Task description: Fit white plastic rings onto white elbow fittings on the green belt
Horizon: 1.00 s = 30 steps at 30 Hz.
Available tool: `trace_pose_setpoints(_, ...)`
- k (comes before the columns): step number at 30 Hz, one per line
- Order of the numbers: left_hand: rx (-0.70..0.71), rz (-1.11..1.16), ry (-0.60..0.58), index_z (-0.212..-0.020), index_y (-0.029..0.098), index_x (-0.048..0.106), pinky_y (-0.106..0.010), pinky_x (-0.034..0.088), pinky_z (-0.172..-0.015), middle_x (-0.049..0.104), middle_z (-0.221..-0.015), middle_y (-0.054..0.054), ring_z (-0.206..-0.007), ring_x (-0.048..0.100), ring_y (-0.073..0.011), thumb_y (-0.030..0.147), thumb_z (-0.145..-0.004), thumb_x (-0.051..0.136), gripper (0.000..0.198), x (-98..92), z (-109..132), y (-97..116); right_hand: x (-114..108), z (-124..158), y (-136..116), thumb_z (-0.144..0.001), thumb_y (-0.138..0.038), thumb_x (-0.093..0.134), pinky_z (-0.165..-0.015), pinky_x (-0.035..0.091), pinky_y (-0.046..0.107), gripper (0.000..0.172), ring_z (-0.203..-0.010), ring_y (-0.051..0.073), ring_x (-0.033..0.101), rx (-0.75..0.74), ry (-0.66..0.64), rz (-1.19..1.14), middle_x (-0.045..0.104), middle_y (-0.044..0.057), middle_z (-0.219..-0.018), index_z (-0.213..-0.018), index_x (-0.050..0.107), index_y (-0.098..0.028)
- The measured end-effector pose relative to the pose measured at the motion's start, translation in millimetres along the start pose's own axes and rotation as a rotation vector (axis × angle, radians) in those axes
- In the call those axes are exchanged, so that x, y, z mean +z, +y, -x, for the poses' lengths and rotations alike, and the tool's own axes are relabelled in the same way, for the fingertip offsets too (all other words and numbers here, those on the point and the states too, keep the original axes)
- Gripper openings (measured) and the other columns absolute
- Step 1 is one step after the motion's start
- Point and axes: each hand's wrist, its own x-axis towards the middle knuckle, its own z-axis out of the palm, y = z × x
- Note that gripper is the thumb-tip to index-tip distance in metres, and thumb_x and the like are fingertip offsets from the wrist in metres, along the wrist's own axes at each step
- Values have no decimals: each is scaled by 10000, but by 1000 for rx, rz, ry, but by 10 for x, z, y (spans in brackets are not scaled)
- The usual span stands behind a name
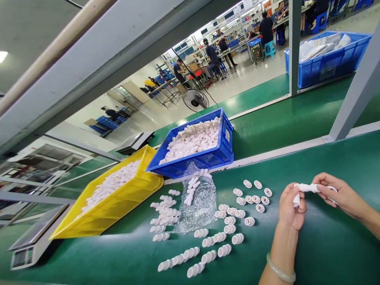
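Observation:
At the right, my left hand [292, 208] is closed around a short white plastic piece [296, 199] and the near end of a ribbed white pipe fitting [308, 187]. My right hand [341, 194] pinches the fitting's other end, so it lies level between both hands. A curved white loop [333, 194] shows at the right fingers; whether it belongs to the fitting I cannot tell. Left of my hands, many loose white pipe fittings [231, 228] lie on the green worktop [255, 257]. A clear plastic bag [198, 209] lies among them with several fittings on or in it.
A blue crate [190, 168] and a yellow crate [118, 213], both full of small white fittings, stand behind. A scale [32, 241] sits at the left. Grey frame posts [356, 87] rise at the right, near another blue crate [326, 73]. People work in the background.

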Motion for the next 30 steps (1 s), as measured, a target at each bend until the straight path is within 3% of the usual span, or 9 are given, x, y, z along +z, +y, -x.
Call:
trace_pose_setpoints(4, -25, 30, -48, -866, 140, 565, -149, 107, -363, 534, -616, 57, -368, 350, 12, 315, -663, 849, 390, 14, 21, 6, 15, -14, 20, -892, -531, 646, -394, 286, 195, 475, -549, 73, 397, 85, -93, -176, 541, 13, -942, -1287, 547, -287)
trace_pose_setpoints(9, -36, 25, -73, -802, 127, 563, -147, 118, -353, 517, -616, 54, -378, 364, 9, 333, -662, 855, 383, -5, 17, -8, 10, 14, 25, -908, -559, 616, -420, 284, 199, 689, -498, 56, 344, 176, -309, -115, 511, -22, -769, -1493, 400, -266)
trace_pose_setpoints(12, -64, 10, -113, -764, 118, 556, -150, 109, -346, 500, -601, 51, -375, 360, 9, 352, -678, 846, 382, -9, 12, -20, 16, 35, 16, -906, -558, 617, -427, 275, 208, 771, -486, 56, 354, 154, -349, -97, 571, -5, -804, -1541, 297, -260)
trace_pose_setpoints(15, -56, -10, -135, -849, 104, 598, -158, 101, -339, 499, -594, 52, -368, 364, 3, 363, -688, 840, 390, -9, 10, -21, 36, 45, -27, -883, -548, 644, -432, 291, 220, 850, -507, 77, 396, 136, -370, -81, 624, 16, -868, -1562, 218, -265)
trace_pose_setpoints(18, -35, -42, -139, -889, 97, 607, -169, 107, -336, 517, -597, 44, -361, 375, -5, 388, -696, 836, 417, -19, 6, -21, 54, 49, -102, -876, -532, 649, -517, 400, 256, 815, -583, 122, 509, 96, -374, -61, 664, 38, -898, -1530, 273, -226)
trace_pose_setpoints(20, -38, -55, -134, -862, 96, 599, -171, 111, -337, 519, -598, 42, -356, 372, -3, 405, -700, 832, 420, -34, -1, -26, 60, 48, -151, -888, -514, 637, -675, 479, 305, 749, -735, 179, 612, 61, -360, -52, 686, 50, -917, -1490, 319, -203)
trace_pose_setpoints(23, -58, -72, -143, -879, 87, 606, -174, 110, -338, 516, -587, 44, -347, 362, -3, 419, -694, 832, 442, -65, -16, -36, 61, 50, -195, -896, -468, 641, -844, 480, 361, 689, -932, 234, 653, 38, -392, -83, 708, 68, -972, -1445, 325, -196)
trace_pose_setpoints(26, -89, -109, -195, -900, 76, 616, -181, 113, -338, 509, -545, 42, -335, 350, -14, 459, -688, 825, 485, -99, -29, -33, 62, 59, -182, -897, -415, 661, -832, 470, 349, 691, -926, 225, 654, 46, -423, -54, 716, 64, -987, -1432, 276, -209)
trace_pose_setpoints(30, -95, -156, -222, -790, 91, 590, -184, 125, -345, 515, -517, 26, -331, 365, -19, 489, -676, 829, 478, -122, -27, -7, 69, 81, -80, -928, -411, 627, -809, 438, 330, 654, -863, 196, 622, 16, -370, 87, 704, 28, -931, -1434, 254, -231)
